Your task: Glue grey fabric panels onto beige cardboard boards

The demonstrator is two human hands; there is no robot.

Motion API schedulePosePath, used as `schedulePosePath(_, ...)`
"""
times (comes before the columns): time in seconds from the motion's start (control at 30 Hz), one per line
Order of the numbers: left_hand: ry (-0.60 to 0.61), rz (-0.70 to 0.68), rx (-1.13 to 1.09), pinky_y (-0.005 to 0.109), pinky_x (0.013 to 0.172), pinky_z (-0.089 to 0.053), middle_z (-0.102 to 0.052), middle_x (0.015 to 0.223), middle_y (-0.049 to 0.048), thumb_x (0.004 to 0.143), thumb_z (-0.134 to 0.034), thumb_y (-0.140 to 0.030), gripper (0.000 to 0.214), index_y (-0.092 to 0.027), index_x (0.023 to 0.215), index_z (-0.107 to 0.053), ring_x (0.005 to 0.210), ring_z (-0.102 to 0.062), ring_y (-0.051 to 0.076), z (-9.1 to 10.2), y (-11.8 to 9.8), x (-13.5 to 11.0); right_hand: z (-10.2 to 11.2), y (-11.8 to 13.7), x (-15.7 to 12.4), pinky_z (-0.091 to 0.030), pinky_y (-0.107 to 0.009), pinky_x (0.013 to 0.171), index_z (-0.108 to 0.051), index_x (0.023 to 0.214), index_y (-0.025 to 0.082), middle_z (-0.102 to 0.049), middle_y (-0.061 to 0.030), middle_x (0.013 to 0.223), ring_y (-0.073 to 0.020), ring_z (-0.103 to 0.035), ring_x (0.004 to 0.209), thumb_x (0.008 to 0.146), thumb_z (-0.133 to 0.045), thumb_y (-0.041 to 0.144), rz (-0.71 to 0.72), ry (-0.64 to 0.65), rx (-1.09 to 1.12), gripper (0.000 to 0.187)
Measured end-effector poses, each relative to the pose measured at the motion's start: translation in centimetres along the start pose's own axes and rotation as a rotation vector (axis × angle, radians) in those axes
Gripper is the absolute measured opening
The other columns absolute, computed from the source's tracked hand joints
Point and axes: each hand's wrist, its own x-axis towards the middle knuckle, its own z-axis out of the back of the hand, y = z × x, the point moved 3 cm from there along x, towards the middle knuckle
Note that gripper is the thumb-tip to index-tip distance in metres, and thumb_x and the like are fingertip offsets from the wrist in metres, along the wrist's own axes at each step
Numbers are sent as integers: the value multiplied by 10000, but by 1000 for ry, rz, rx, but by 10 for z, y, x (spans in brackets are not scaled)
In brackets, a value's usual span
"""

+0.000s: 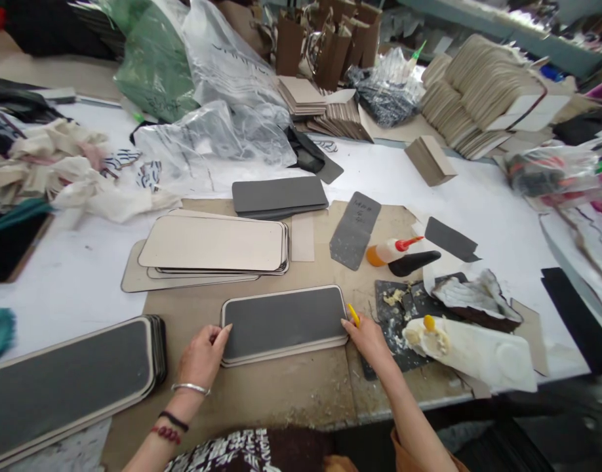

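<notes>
In front of me lies a rounded rectangular grey panel with a pale border, on top of another pale-edged board. My left hand grips its left end, thumb on the top face. At the other end, my right hand presses its thumb on the right edge. A thin yellow stick-like tool pokes out of my right hand; the rest of it is hidden. Behind the panel is a stack of cream boards. More grey-topped panels are piled at the left.
Right of the panel are a glue-smeared board, a white plastic container, a red-tipped bottle and a black tapered object. Grey pieces lie behind. Plastic bags, fabric scraps and stacked cardboard line the back.
</notes>
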Motion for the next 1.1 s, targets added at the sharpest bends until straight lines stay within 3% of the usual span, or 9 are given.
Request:
schedulePosePath(0.2,-137,-35,-124,290,652,-412,-595,719,58,720,-387,-501,335,-197,731,-527,673,-554,197,5,5,-10,3,3,-1,-393,-264,699,-586,930,130,-636,-114,862,-212,-599,826,841,-366,255,124,-135,-21,268)
schedulePosePath(0.33,-146,-36,-253,339,753,-440,-597,864,117,692,-370,-462,434,-137,894,-574,758,-572,220,0,7,-12,-1,10,-2,-408,-293,710,-599,902,117,-619,-127,850,-222,-588,806,835,-356,231,184,-176,-68,277)
schedulePosePath(0.63,-143,43,-583,373,739,-451,-636,745,77,624,-487,-453,328,-163,726,-601,741,-581,223,-2,17,-1,3,9,0,-417,-335,719,-578,831,156,-601,-103,791,-230,-570,780,792,-324,368,254,-297,50,333)
schedulePosePath(0.83,-98,126,-756,291,602,-445,-618,634,29,600,-562,-459,336,-146,723,-579,616,-561,169,-1,22,4,3,6,11,-411,-305,589,-558,710,204,-603,-40,619,-216,-570,621,651,-403,565,96,-125,309,397)
schedulePosePath(0.97,-82,140,-752,270,596,-430,-629,608,25,583,-590,-442,322,-137,684,-614,603,-558,161,-5,29,11,-5,8,17,-380,-273,513,-581,653,188,-564,-18,506,-193,-540,534,605,-466,543,103,4,436,376)
schedulePosePath(1.1,-85,158,-738,253,565,-416,-638,584,17,571,-599,-429,295,-143,631,-633,581,-552,154,-7,33,15,-16,6,21,-338,-259,463,-577,604,190,-513,2,435,-174,-504,472,597,-493,513,100,49,501,334)
